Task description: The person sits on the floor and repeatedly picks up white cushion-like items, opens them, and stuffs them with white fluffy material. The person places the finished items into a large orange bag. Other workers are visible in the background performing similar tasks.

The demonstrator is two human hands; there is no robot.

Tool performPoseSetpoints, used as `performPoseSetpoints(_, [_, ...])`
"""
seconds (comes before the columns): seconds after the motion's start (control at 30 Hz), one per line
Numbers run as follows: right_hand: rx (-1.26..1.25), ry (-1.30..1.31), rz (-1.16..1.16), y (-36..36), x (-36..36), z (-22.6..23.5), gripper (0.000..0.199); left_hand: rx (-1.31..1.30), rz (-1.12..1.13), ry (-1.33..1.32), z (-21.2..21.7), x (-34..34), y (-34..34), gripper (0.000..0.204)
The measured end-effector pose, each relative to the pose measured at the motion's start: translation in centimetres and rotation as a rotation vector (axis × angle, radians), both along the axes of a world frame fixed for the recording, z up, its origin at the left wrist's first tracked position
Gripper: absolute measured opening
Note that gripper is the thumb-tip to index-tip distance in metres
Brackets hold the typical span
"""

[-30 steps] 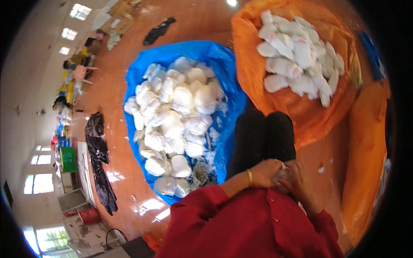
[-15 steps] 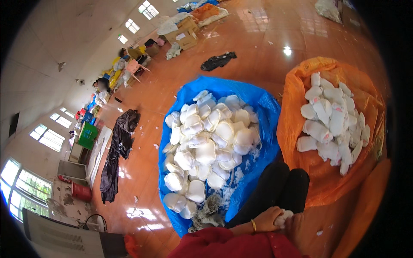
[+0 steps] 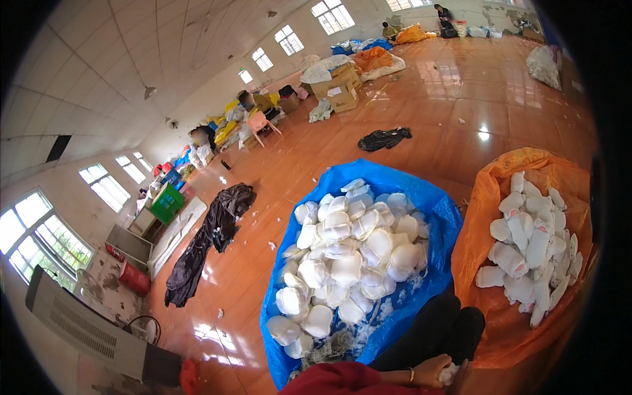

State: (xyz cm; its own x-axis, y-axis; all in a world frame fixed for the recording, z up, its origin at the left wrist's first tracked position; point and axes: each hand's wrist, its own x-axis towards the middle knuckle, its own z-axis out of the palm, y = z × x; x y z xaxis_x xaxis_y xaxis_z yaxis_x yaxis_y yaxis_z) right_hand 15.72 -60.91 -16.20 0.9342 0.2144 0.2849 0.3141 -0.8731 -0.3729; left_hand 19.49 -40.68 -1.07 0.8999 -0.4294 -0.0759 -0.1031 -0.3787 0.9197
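At the very bottom edge I see the left hand (image 3: pixel 431 372), with a thin bangle at the wrist, closed around a small white pad (image 3: pixel 449 374). The right hand (image 3: pixel 463 378) is almost cut off by the frame, so I cannot tell how its grip stands. Both rest on the knees in black trousers (image 3: pixel 438 329).

Just in front of the knees lies a blue bag (image 3: pixel 438 224), open wide and full of white pads (image 3: pixel 349 260), with some loose fluff at its near end. Beside it, to the right, an orange bag (image 3: pixel 490 197) holds more of the same pads.

The floor (image 3: pixel 316 151) is glossy orange-brown and reflects the windows. A dark cloth (image 3: pixel 207 240) lies to the left, a black one (image 3: pixel 384 138) further off. Far away I see cardboard boxes (image 3: pixel 339 92), a pink chair (image 3: pixel 260 123), and people sitting by the white wall.

Compared with a second ago, the view has lifted much: then mostly the bags were shown, now the whole hall, and the hands have sunk to the edge.
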Motion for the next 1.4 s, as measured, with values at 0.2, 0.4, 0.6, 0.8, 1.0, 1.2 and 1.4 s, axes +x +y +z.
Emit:
performPoseSetpoints(0.2, [1.170, 1.124, -0.347, 2.5, 2.7, 7.7, 0.050, 0.056, 0.044, 0.046, 2.1, 0.4, 1.2, 0.045])
performPoseSetpoints(0.4, [1.180, 1.147, -0.387, 3.4, 1.7, 6.3, 0.040, 0.104, -0.124, 0.086, 2.7, 1.9, 3.5, 0.045])
performPoseSetpoints(0.6, [0.501, 0.393, -0.028, 2.4, -1.4, 2.9, 0.025, 0.147, -0.253, 0.002, 0.1, 3.9, 2.4, 0.051])
performPoseSetpoints(0.8, [0.388, 0.283, -0.029, 3.3, -0.7, 5.3, 0.025, -0.296, -0.314, -0.109, -5.7, 2.7, 1.8, 0.033])
performPoseSetpoints(1.0, [0.311, 0.104, -0.093, 4.7, -1.2, 6.2, 0.025, 0.123, -0.025, 0.148, 2.4, 0.5, 4.4, 0.055])
performPoseSetpoints(1.2, [-0.036, -0.325, -0.128, 6.0, -0.9, 7.9, 0.027, 0.184, -0.042, 0.049, 3.4, 1.5, 3.9, 0.057])
performPoseSetpoints(1.4, [0.640, 0.206, -0.322, 6.8, 0.3, 17.5, 0.025, 0.224, 0.076, 0.032, 5.7, -0.4, 2.1, 0.051])
